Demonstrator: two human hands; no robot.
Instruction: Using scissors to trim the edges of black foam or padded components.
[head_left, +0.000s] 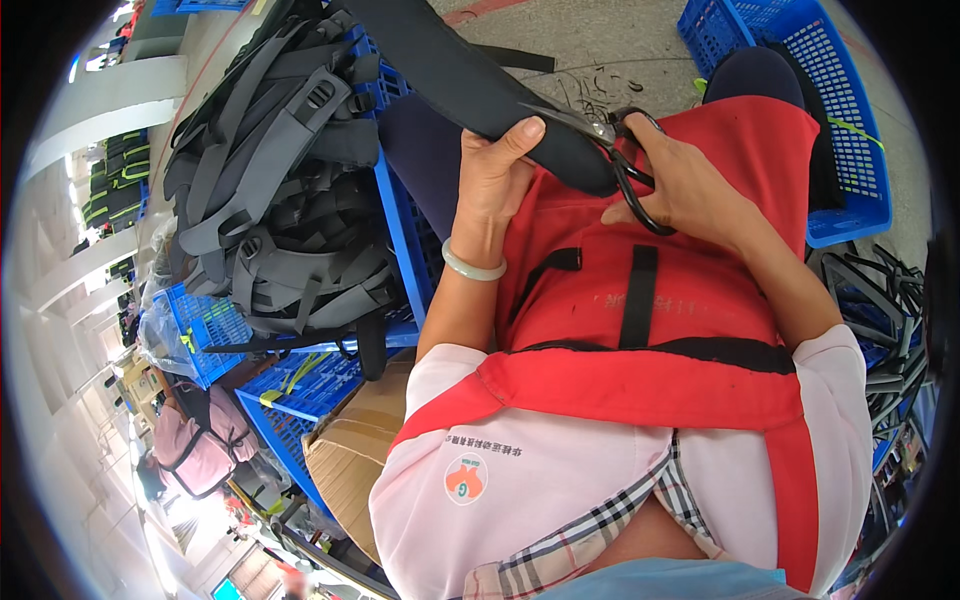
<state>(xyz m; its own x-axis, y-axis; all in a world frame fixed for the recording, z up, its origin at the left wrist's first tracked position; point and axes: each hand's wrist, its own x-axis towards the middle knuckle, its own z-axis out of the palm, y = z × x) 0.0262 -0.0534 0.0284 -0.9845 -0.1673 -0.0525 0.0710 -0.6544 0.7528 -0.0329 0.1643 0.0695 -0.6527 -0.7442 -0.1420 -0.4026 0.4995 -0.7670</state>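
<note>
Over my lap, my left hand (492, 172) grips a dark grey padded shoulder strap (440, 70), thumb on top and fingers beneath. The strap's rounded end points toward my right hand, and its length runs up past the top edge. My right hand (690, 185) has its fingers in the black loops of a pair of scissors (628, 190). Their metal blades lie across the strap near its rounded end, pointing toward my left thumb. Whether the blades touch the strap, I cannot tell. A red apron (700, 260) with black bands spreads beneath both hands.
On my left, a heap of grey straps (290, 190) fills and overhangs a blue crate (405, 240). Beside it stands a cardboard box (345, 435). Another blue crate (855, 190) sits at the far right, above a pile of dark strips (880, 310). Black scraps (600, 88) litter the floor ahead.
</note>
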